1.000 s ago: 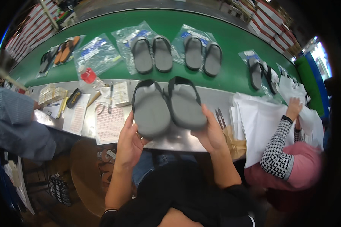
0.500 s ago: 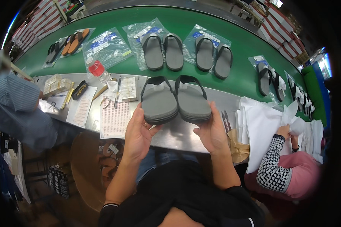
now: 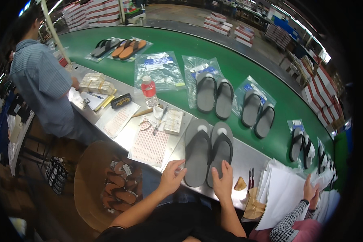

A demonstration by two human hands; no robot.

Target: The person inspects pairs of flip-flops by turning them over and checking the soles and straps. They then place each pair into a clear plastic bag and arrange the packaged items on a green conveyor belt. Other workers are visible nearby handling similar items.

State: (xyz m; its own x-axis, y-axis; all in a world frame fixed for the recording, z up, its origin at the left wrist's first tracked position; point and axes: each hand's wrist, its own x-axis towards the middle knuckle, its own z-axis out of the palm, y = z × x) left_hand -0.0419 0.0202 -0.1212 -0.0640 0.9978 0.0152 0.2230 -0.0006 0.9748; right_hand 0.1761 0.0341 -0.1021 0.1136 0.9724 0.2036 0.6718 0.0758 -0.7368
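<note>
A pair of grey flip-flops with dark straps, a left one (image 3: 196, 161) and a right one (image 3: 222, 151), rests soles-down side by side at the metal table's front edge, toes pointing away. My left hand (image 3: 173, 177) is beside the left flip-flop's heel, fingers and thumb apart, fingertips at its edge. With the thumb over the footbed and fingers along the outer side, my right hand (image 3: 223, 179) grips the right flip-flop near its heel. Beyond them, another grey pair (image 3: 206, 94) lies partly on a clear plastic bag (image 3: 189, 66).
On the green belt (image 3: 165, 38) lie more bagged sandals and an empty bag (image 3: 157, 76). The metal table (image 3: 169, 159) holds a bottle (image 3: 149, 90), printed sheets (image 3: 151, 143), card stacks (image 3: 173, 121) and tools (image 3: 251, 177). At right, a co-worker's hands (image 3: 310, 191) handle white paper. A carton (image 3: 86, 185) of brown sandals stands below.
The flip-flops went from held up, heels toward me, to lying on the table. My left fingers have loosened from the heel. The view has swung, and the co-worker at left shows more.
</note>
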